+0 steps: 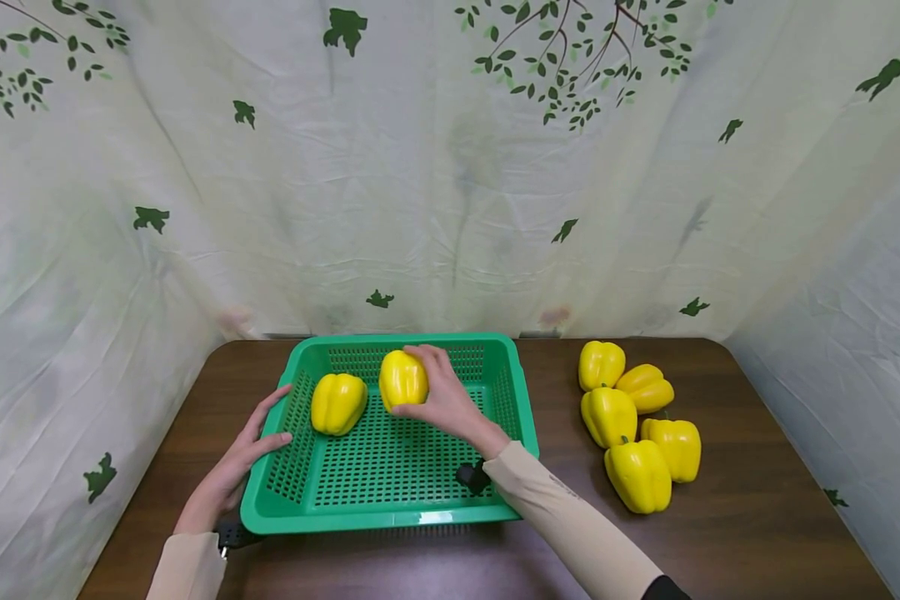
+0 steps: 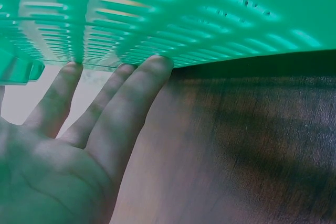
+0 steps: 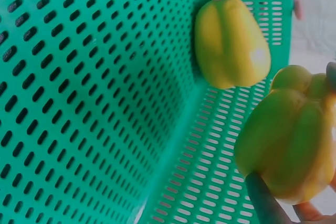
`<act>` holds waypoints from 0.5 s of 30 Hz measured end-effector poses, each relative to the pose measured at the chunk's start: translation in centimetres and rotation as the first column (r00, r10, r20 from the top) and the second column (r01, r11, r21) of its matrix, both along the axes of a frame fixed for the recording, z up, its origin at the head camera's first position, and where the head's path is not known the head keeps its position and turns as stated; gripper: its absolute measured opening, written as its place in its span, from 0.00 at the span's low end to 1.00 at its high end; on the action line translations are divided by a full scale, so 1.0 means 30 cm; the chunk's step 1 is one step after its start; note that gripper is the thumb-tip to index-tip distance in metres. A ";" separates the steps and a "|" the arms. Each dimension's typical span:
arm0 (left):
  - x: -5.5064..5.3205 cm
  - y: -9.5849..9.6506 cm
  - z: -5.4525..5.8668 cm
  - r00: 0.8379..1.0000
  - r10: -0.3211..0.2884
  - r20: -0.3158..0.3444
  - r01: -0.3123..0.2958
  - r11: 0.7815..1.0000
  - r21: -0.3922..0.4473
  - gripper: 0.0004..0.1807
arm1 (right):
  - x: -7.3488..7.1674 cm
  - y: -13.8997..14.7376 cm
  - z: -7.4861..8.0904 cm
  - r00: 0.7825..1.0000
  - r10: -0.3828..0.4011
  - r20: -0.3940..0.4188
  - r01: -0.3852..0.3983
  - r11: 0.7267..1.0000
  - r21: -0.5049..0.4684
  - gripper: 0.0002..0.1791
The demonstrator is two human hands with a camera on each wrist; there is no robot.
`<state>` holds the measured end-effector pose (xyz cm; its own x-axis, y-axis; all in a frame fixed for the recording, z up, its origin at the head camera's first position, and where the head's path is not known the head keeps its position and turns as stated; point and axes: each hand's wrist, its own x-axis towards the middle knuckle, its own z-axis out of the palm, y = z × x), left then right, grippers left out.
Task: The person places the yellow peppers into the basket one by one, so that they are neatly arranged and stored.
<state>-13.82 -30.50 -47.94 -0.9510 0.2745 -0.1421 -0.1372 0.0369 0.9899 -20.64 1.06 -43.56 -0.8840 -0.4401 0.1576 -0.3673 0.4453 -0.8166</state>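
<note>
My right hand grips a yellow bell pepper between thumb and fingers, over the inside of a green plastic basket. In the right wrist view the held pepper is at the lower right, its lobed end showing. Another yellow bell pepper lies at the left inside the basket. At the basket's left side, my left hand touches the rim. The left wrist view shows straight fingers against the slotted outer wall.
Several yellow bell peppers lie in a group on the brown wooden table, right of the basket. A pale curtain with printed leaves hangs behind the table and along its sides.
</note>
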 end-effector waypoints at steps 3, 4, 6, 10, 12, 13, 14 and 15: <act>0.000 0.000 0.001 1.000 0.002 0.000 -0.002 1.000 -0.001 0.37 | -0.004 -0.011 -0.011 1.000 0.001 -0.004 -0.001 1.000 0.015 0.47; 0.000 0.000 0.001 1.000 0.003 0.001 -0.003 1.000 -0.002 0.37 | -0.005 -0.015 -0.015 1.000 0.000 -0.005 0.000 1.000 0.023 0.47; 0.000 0.001 0.001 1.000 0.006 0.003 -0.006 1.000 -0.004 0.37 | -0.007 -0.021 -0.022 1.000 -0.002 -0.009 0.002 0.999 0.040 0.47; 0.000 0.003 0.002 1.000 0.011 0.005 -0.011 1.000 -0.009 0.37 | -0.011 -0.031 -0.036 1.000 -0.007 -0.014 0.008 0.998 0.070 0.47; 0.001 0.004 0.001 1.000 0.011 0.004 -0.011 1.000 -0.008 0.37 | -0.013 -0.037 -0.043 1.000 -0.008 -0.008 0.008 0.997 0.077 0.46; 0.001 0.004 0.001 1.000 0.011 0.004 -0.011 1.000 -0.009 0.37 | -0.014 -0.039 -0.046 1.000 -0.008 -0.004 0.008 0.997 0.080 0.46; 0.001 0.004 0.001 1.000 0.009 0.005 -0.009 1.000 -0.006 0.37 | -0.015 -0.042 -0.049 1.000 -0.009 -0.001 0.009 0.996 0.083 0.46; 0.001 0.004 0.001 1.000 0.007 0.005 -0.007 1.000 -0.002 0.37 | -0.016 -0.045 -0.053 1.000 -0.011 0.003 0.011 0.996 0.087 0.46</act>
<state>-13.78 -30.39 -47.91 -0.9521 0.2678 -0.1476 -0.1426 0.0383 0.9890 -21.13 -0.29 -45.13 -0.8893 -0.4425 0.1155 -0.3590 0.5190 -0.7758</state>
